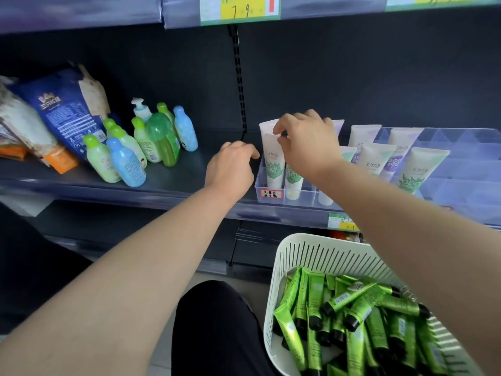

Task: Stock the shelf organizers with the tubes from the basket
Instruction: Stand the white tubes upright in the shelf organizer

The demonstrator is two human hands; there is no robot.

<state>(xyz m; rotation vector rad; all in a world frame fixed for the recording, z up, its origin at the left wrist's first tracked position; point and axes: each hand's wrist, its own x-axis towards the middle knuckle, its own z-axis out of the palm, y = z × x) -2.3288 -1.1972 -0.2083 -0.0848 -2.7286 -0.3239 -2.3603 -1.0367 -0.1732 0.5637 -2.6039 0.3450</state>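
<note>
The basket (311, 256) below the shelf (176, 183) is heaped with green tubes (352, 316), and none shows in the clear organizer (271, 195), so the stocking looks barely begun. The right hand (306, 142) pinches the top of a white tube (273, 164) standing at the organizer's left end. The left hand (230, 166) hangs loosely curled just beside it, holding nothing; whether it touches the wall I cannot tell. Slots further right stand empty.

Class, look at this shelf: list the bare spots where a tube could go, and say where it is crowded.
Bare shelf lies between the bottles and the clear organizer, beneath the left hand. The organizer's far-right compartments, beyond the white tubes, are empty. Crowded: bottles and bags at left, tubes under the right hand.
</note>
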